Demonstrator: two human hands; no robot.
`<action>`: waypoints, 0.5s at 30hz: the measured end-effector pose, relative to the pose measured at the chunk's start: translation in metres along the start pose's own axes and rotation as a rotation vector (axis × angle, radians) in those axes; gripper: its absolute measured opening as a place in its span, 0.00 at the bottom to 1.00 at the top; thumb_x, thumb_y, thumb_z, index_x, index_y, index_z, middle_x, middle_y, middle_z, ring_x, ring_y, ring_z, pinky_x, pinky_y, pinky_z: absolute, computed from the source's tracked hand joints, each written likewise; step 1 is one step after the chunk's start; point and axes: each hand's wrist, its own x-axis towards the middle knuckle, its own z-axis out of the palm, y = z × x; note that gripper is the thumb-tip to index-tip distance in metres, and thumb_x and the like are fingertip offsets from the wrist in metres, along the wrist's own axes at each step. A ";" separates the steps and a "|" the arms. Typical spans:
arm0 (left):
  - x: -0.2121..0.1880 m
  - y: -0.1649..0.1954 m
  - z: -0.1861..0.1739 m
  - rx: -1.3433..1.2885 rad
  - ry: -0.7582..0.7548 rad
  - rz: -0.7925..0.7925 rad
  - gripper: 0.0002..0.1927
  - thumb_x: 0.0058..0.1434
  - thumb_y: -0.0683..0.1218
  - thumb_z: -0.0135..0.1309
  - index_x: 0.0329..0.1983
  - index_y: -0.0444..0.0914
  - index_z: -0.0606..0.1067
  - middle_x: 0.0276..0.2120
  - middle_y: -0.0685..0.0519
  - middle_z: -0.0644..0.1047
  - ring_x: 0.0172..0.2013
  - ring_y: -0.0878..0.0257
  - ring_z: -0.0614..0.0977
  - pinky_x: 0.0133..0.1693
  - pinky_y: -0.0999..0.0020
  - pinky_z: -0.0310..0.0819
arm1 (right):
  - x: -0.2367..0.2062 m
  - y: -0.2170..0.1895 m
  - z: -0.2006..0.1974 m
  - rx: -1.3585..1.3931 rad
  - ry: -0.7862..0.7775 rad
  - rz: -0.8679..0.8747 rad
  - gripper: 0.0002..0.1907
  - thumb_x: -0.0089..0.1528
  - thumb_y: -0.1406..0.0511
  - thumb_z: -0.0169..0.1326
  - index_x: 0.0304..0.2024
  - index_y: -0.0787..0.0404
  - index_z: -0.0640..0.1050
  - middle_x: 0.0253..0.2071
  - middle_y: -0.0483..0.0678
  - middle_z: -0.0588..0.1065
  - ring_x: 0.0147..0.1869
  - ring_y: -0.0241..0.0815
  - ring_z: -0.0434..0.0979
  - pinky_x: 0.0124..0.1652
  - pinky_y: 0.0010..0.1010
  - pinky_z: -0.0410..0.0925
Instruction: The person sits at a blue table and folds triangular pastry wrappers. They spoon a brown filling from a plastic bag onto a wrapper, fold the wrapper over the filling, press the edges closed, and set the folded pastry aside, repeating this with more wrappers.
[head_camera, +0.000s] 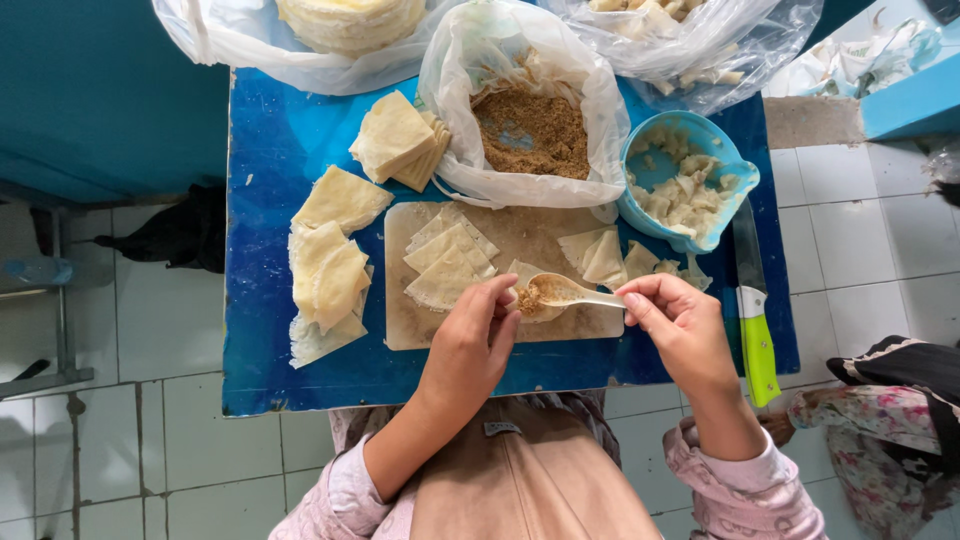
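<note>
My left hand (470, 345) holds a thin dough wrapper (528, 285) folded into a cone over the front of a wooden board (520, 240). My right hand (672, 320) grips a pale plastic spoon (570, 292) by its handle. The spoon's bowl carries brown crumbly filling and rests at the mouth of the cone. Loose triangular wrappers (447, 262) lie on the board to the left of my hands. A plastic bag of the same brown filling (530, 132) stands open just behind the board.
A blue bowl (690, 130) with dough scraps sits right of the bag. A green-handled knife (755, 320) lies along the blue table's (260, 370) right edge. Stacks of wrappers (335, 265) lie at left, more bags at the back. White floor tiles surround the table.
</note>
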 end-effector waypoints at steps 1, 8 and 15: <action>-0.001 0.000 0.000 0.009 0.001 0.007 0.19 0.65 0.35 0.56 0.59 0.34 0.71 0.41 0.45 0.77 0.37 0.55 0.82 0.41 0.65 0.78 | 0.002 0.000 -0.002 0.030 0.001 0.019 0.06 0.66 0.70 0.55 0.43 0.67 0.81 0.32 0.42 0.77 0.35 0.27 0.73 0.37 0.18 0.65; 0.001 -0.003 0.003 0.069 -0.001 0.059 0.15 0.67 0.37 0.54 0.56 0.33 0.72 0.40 0.45 0.80 0.40 0.51 0.83 0.43 0.62 0.78 | 0.031 -0.028 -0.004 0.124 0.030 -0.093 0.05 0.67 0.71 0.56 0.43 0.68 0.80 0.33 0.44 0.77 0.35 0.29 0.74 0.37 0.18 0.65; 0.004 -0.001 0.006 0.107 0.011 0.048 0.12 0.64 0.38 0.56 0.50 0.36 0.73 0.43 0.46 0.78 0.38 0.50 0.82 0.40 0.61 0.78 | 0.101 -0.080 0.031 -0.340 0.207 -0.475 0.06 0.70 0.70 0.56 0.46 0.67 0.81 0.37 0.48 0.78 0.38 0.37 0.77 0.39 0.26 0.69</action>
